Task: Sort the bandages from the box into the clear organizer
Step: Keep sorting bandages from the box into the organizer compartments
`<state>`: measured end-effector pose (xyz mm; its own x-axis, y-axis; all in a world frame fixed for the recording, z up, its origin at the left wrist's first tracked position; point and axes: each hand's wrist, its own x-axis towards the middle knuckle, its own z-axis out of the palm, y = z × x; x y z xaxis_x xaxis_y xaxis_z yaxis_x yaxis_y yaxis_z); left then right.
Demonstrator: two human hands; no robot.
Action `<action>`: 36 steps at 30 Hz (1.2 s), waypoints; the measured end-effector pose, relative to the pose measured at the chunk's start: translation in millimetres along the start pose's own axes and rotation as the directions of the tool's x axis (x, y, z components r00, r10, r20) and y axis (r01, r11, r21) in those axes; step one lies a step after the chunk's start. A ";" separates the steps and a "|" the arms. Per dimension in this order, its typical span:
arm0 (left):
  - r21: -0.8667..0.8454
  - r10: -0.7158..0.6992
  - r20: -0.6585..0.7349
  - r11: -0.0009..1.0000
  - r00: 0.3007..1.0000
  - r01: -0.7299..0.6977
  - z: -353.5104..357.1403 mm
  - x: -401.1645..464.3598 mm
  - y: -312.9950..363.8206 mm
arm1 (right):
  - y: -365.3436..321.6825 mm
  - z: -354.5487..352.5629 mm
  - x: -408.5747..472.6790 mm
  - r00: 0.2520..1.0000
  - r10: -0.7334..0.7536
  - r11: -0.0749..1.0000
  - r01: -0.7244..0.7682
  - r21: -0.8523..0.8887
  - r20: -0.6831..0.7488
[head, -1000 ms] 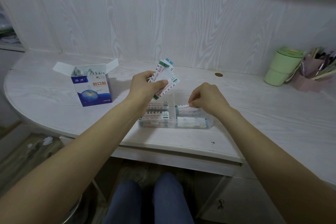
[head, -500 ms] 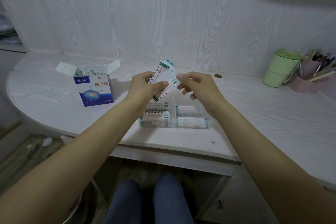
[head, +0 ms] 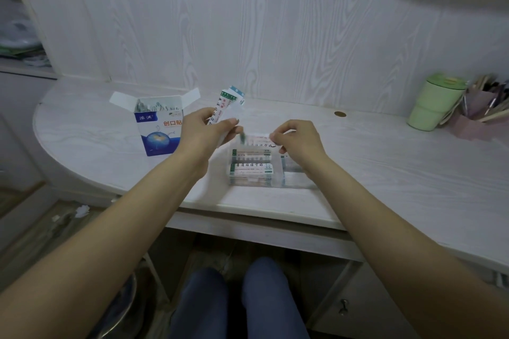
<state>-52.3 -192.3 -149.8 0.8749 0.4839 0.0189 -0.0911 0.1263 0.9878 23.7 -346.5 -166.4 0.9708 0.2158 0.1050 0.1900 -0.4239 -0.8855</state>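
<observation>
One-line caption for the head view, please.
Left hand holds spare bandages while right hand lowers one bandage into the clear organizer; open box alongside.

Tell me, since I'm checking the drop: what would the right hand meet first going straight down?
Probably the organizer: the right hand holds a bandage just above its back cells, though depth is unclear.

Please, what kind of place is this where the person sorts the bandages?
Probably a home desk or study corner. A white wood-grain desk stands against a matching panelled wall, with a green lidded cup and a pink holder of pens at its right end. A stool and floor show below.
</observation>
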 end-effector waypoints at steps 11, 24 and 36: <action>-0.051 0.001 0.023 0.999 1.000 0.001 -1.7 0.2 3.7 | -0.4 19.0 2.7 0.998 -0.057 0.889 0.054 -0.456 0.008; -0.032 -0.048 0.106 0.998 0.993 0.051 -2.3 0.1 -1.9 | -15.4 10.3 2.3 0.983 -0.178 0.945 0.161 -0.286 -0.035; -0.028 -0.061 0.130 0.997 0.990 0.066 0.6 -4.6 2.4 | -26.1 3.0 -4.9 0.998 -0.047 0.862 0.019 0.507 0.042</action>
<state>-56.3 -194.8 -147.4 0.9332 0.3587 -0.0220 -0.0467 0.1816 0.9823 13.5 -333.8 -145.1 0.9539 0.2720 0.1269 0.1077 0.0846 -0.9906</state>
